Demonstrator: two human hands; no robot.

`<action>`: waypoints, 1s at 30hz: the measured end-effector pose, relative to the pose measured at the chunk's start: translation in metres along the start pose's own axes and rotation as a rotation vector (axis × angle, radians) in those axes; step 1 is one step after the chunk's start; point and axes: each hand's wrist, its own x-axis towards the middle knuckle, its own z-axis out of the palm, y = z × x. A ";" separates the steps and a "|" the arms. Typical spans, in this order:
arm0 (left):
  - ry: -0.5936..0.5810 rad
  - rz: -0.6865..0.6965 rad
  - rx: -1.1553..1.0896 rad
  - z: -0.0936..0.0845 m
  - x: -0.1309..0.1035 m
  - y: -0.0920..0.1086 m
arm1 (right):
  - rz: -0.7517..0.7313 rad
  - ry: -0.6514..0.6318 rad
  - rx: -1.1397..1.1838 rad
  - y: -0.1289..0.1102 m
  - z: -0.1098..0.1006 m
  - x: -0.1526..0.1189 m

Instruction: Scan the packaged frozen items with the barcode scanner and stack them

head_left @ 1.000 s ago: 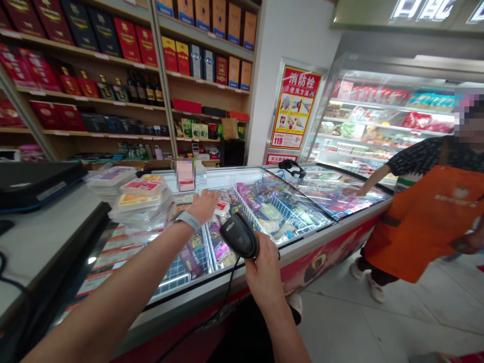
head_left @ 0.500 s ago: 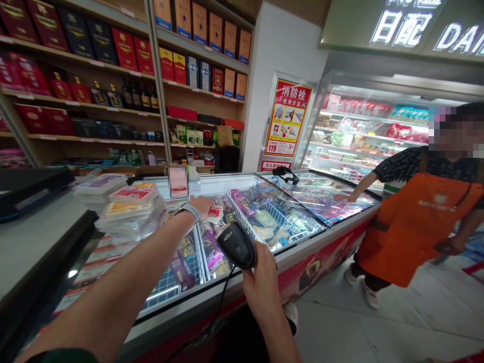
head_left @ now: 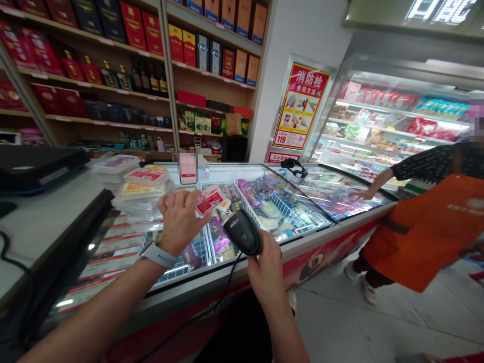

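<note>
In my left hand [head_left: 180,222] I hold a clear plastic food pack [head_left: 210,200] with a red and white label, gripped at its left side between thumb and fingers. My right hand [head_left: 266,257] is wrapped round the handle of a black barcode scanner [head_left: 242,232], whose head points left toward the pack. A cable hangs down from the scanner. Left of my left hand stands a stack of similar clear plastic packs [head_left: 141,189] with red, orange and purple labels. A phone [head_left: 188,166] with a pinkish screen stands behind my left hand.
Below my hands is a glass-topped chest freezer [head_left: 234,282] with wire baskets of packaged goods. Black goggles [head_left: 294,167] lie on its far edge. A black device [head_left: 41,169] sits on the left counter. A person in an orange apron [head_left: 434,232] stands right, one hand on the glass.
My left hand has drawn back toward me, bringing the red-labelled pack nearer to the scanner. The right hand still holds the scanner. The view has turned slightly left and down.
</note>
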 end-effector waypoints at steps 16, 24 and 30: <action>0.097 0.009 -0.042 0.007 -0.021 -0.007 | -0.032 -0.061 -0.058 -0.008 0.013 0.000; 0.101 -0.010 -0.049 0.008 -0.023 -0.008 | -0.037 -0.062 -0.079 -0.009 0.014 0.002; 0.095 -0.019 -0.060 0.009 -0.024 -0.009 | -0.031 -0.073 -0.083 -0.010 0.015 0.002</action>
